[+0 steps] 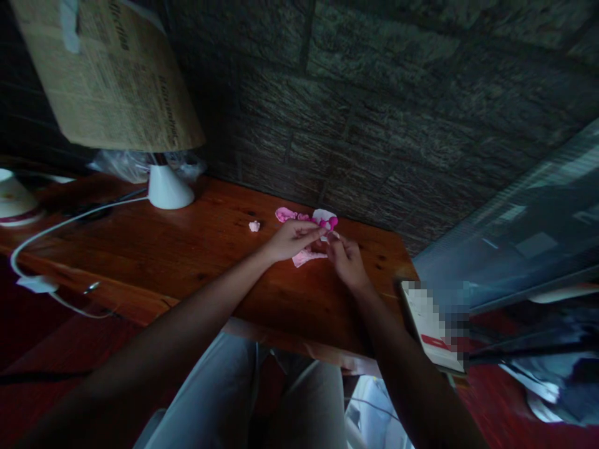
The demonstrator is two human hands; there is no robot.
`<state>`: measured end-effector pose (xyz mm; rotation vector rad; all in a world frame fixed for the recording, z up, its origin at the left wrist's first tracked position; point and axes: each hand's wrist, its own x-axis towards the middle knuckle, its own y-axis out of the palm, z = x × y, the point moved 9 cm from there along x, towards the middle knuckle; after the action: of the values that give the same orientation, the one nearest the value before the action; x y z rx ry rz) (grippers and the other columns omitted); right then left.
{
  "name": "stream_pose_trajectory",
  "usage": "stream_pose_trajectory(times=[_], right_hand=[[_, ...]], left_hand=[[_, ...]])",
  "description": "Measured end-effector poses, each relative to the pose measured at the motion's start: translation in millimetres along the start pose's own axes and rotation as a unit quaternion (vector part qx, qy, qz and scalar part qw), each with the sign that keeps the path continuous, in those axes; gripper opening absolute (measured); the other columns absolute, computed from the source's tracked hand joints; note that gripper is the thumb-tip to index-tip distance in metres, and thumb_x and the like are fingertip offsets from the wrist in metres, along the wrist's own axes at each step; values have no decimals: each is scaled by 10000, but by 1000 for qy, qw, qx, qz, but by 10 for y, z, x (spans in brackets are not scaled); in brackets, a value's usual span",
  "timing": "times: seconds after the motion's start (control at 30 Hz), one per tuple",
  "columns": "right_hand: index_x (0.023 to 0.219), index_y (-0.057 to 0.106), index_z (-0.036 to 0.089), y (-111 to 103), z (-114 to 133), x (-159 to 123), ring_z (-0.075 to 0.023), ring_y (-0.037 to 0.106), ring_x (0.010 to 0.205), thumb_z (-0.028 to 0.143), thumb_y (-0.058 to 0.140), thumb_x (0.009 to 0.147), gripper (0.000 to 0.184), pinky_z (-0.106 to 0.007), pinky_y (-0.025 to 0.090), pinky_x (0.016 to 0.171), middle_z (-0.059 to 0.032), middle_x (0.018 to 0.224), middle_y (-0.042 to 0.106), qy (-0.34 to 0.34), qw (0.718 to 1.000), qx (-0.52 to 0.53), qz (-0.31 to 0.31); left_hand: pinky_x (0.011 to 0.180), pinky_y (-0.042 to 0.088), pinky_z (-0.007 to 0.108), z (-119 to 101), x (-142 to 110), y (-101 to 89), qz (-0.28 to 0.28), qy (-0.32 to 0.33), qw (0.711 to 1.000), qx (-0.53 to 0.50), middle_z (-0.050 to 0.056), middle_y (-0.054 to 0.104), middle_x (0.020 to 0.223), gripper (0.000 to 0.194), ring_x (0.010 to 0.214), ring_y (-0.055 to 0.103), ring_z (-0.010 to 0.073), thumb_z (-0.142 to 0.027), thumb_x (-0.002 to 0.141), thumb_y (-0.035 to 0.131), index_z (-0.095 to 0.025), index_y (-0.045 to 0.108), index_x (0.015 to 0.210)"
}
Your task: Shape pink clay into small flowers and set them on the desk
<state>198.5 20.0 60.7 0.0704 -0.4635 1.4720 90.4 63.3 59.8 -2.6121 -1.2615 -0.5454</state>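
Note:
Both my hands are close together above the wooden table. The fingers of my left hand (292, 239) are pinched at a small pale piece whose kind I cannot make out. My right hand (347, 257) curls with thumb and fingertips pressed together beside it; anything in that pinch is too small to name. Just past the fingertips show a magenta piece (332, 222) and a whitish piece (324, 214). A pink oval piece (284, 214) lies behind my left hand, and a light pink flat piece (306, 257) lies under the hands, partly hidden. Left of them sits a small crumpled pale pink lump (254, 226).
The wooden table (196, 249) stands against a dark brick wall (374, 125). A lamp with a printed paper shade (121, 81) and white base (169, 187) stands at the left, its white cable (84, 215) trailing forward. A partly blurred-out box (433, 324) is at the right edge.

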Motion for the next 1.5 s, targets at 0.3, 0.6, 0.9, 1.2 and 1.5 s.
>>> stream_pose_trajectory(times=[0.3, 0.6, 0.9, 1.2, 1.5], right_hand=[[597, 431, 242, 79, -86, -33, -111, 307, 482, 847, 441, 845, 654, -283, 289, 479, 47, 540, 356, 51, 998, 29, 20], [560, 445, 230, -10, 60, -27, -115, 362, 508, 833, 469, 842, 666, -287, 348, 535, 40, 526, 389, -33, 998, -61, 3], [574, 411, 245, 44, 149, -22, -126, 361, 502, 804, 470, 862, 632, -283, 333, 502, 45, 509, 323, -40, 998, -44, 22], [574, 436, 237, 5, 62, -17, -107, 324, 480, 835, 458, 855, 661, -282, 306, 494, 47, 517, 376, -33, 998, -57, 10], [582, 486, 229, 68, 18, -40, -130, 409, 515, 843, 326, 901, 710, -304, 354, 554, 22, 537, 448, -1, 999, -36, 36]], left_hand=[[735, 576, 252, 33, 6, -3, -2, -2, 998, -59, 78, 794, 951, 354, 808, 731, 145, -381, 797, 810, -120, 762, 1032], [680, 552, 231, 58, -5, 10, 7, -23, 997, -73, 44, 764, 846, 287, 734, 698, 120, -309, 795, 816, -126, 759, 1008], [499, 448, 182, 69, -3, 56, 17, -44, 996, -75, -8, 665, 694, 347, 562, 592, 80, -349, 819, 789, -107, 712, 1057], [421, 308, 170, 9, -43, 163, 57, -36, 998, 15, -68, 494, 510, 443, 414, 412, 44, -539, 952, 592, -175, 506, 715], [485, 352, 199, -131, -41, 114, 50, 23, 996, 70, -36, 532, 600, 463, 513, 466, 69, -585, 933, 581, -173, 521, 731]])
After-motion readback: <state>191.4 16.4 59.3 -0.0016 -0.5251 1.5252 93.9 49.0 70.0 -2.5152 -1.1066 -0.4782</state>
